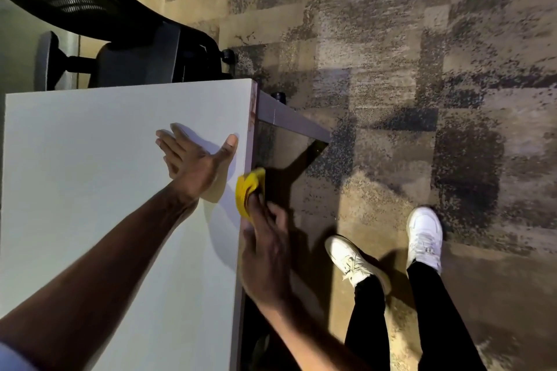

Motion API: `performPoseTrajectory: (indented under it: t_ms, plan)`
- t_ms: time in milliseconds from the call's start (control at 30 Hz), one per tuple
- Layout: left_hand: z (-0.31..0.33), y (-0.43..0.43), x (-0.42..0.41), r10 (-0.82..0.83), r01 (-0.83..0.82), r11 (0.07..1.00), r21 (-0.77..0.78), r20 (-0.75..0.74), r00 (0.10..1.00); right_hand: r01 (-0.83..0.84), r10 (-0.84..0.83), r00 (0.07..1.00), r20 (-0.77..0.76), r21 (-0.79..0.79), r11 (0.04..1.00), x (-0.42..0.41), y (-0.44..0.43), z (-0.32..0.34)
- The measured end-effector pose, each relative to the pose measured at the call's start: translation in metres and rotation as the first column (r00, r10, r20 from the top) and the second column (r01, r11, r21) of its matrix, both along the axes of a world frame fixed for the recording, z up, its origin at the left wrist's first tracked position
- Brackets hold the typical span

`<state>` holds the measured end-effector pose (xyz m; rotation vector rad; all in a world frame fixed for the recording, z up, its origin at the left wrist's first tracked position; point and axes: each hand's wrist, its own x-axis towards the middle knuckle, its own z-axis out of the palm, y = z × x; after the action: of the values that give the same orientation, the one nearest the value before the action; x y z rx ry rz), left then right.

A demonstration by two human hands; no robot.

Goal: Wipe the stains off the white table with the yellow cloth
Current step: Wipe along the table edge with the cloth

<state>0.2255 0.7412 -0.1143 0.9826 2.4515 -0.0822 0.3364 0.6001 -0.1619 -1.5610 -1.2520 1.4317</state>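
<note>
The white table fills the left half of the head view, seen from above. Brownish stains streak its right side edge near the far corner. My left hand lies flat on the tabletop close to that edge, fingers spread, holding nothing. My right hand presses a bunched yellow cloth against the table's right side edge, below and nearer than the stains. Most of the cloth is tucked under my fingers.
A black mesh office chair stands beyond the table's far edge. A grey metal table leg frame juts out to the right below the corner. My legs and white shoes stand on the patterned carpet at the right.
</note>
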Motion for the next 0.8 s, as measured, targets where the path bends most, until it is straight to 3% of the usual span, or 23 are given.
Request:
performPoseTrajectory:
  t_ms: [67,200,433,567,667,800]
  plan:
    - [0.000,0.004,0.011,0.041,-0.040,0.999,0.024,-0.051,0.998,0.085,-0.084,0.996,0.017,-0.014,0.996,-0.002,0.038,0.002]
    - [-0.012,0.009,0.017,0.096,-0.096,0.995,0.009,-0.168,0.981,0.072,-0.073,0.997,0.036,0.018,0.997,-0.002,0.079,0.003]
    - [0.007,0.005,0.006,0.016,-0.014,0.998,-0.056,0.040,0.999,0.021,-0.021,1.000,0.002,0.051,0.998,0.005,0.030,0.003]
    - [0.012,0.013,0.022,0.043,-0.048,0.997,-0.056,-0.079,0.996,-0.019,0.016,0.999,0.049,0.045,0.999,0.008,0.085,0.001]
    - [0.008,0.014,0.013,0.048,-0.049,0.997,-0.063,-0.018,0.999,-0.039,0.038,0.996,0.076,0.002,0.999,0.009,0.128,-0.001]
    - [-0.011,0.007,0.001,0.051,-0.052,0.999,-0.011,-0.112,0.992,-0.017,0.012,0.994,0.104,0.048,0.999,0.011,0.098,0.016]
